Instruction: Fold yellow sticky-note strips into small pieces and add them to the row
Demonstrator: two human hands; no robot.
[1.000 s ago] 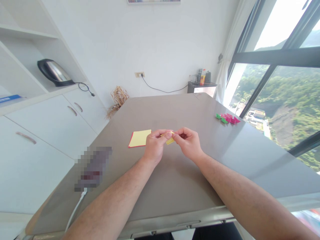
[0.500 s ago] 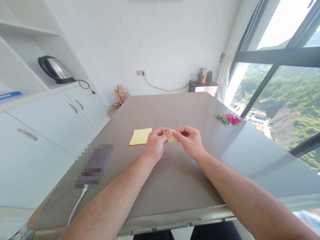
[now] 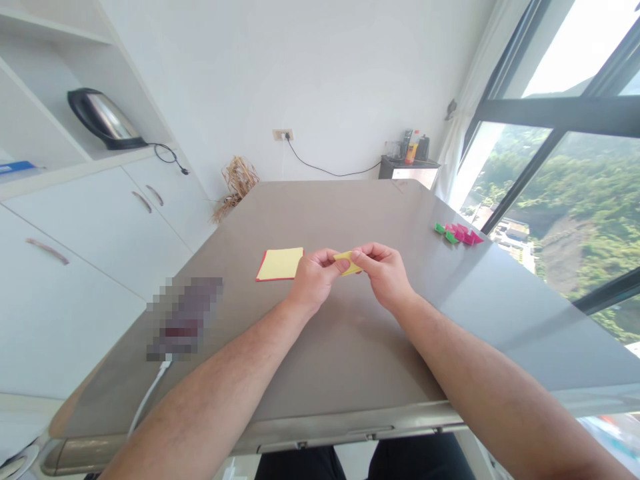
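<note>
Between my two hands is a small folded piece of yellow paper (image 3: 349, 262), held above the table. My left hand (image 3: 317, 275) pinches its left side with thumb and fingers. On the other side, my right hand (image 3: 383, 268) grips the right end, its thumb lying on top. Fingers cover much of the paper, so its full folded shape is hidden. Just left of my left hand lies a stack of square yellow paper (image 3: 281, 264) with red showing along its edges; my hand hides its right side.
Several small pink folded paper pieces (image 3: 466, 234) and green folded paper pieces (image 3: 451, 237) stand at the table's right edge. A blurred-out dark object (image 3: 187, 317) with a white cable (image 3: 149, 399) lies at the left. The grey table (image 3: 330, 213) reaches toward the wall.
The yellow paper has turned slightly, and my hands are a little farther apart, showing more of it. My right thumb has shifted along its top. The whole view has tilted slightly.
</note>
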